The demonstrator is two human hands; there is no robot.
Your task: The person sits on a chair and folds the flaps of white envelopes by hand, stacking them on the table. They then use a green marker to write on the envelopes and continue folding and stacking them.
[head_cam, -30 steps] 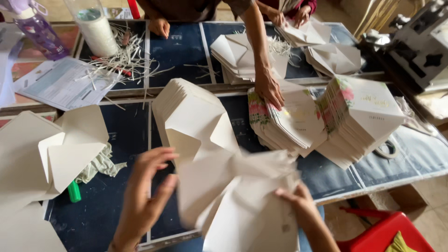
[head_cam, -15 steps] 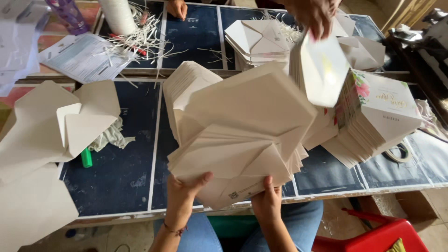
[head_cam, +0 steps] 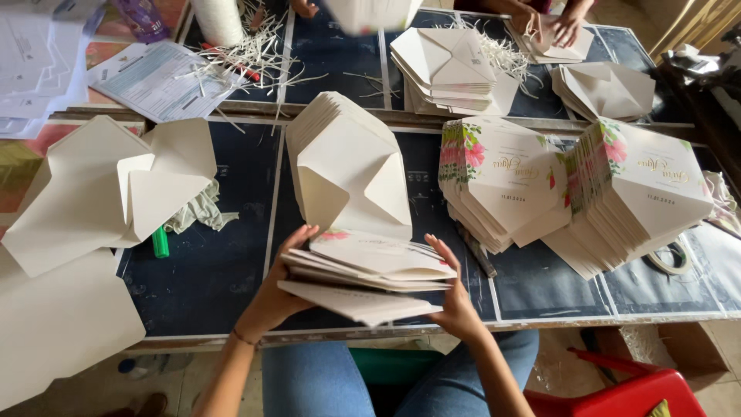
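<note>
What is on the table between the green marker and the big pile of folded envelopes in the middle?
Only bare dark tabletop lies between the green marker and the middle envelope pile, as the head view shows.

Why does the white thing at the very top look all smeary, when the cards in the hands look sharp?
Head view: the white stack at the top edge is streaked with motion blur; the cards between the left hand and right hand are crisp. Light is soft and even, without glare.

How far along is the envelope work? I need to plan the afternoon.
Done, seemingly: two floral-printed stacks and on the table. In hand: left hand and right hand hold a small batch. Left: plain stack and unfolded sheets.
</note>
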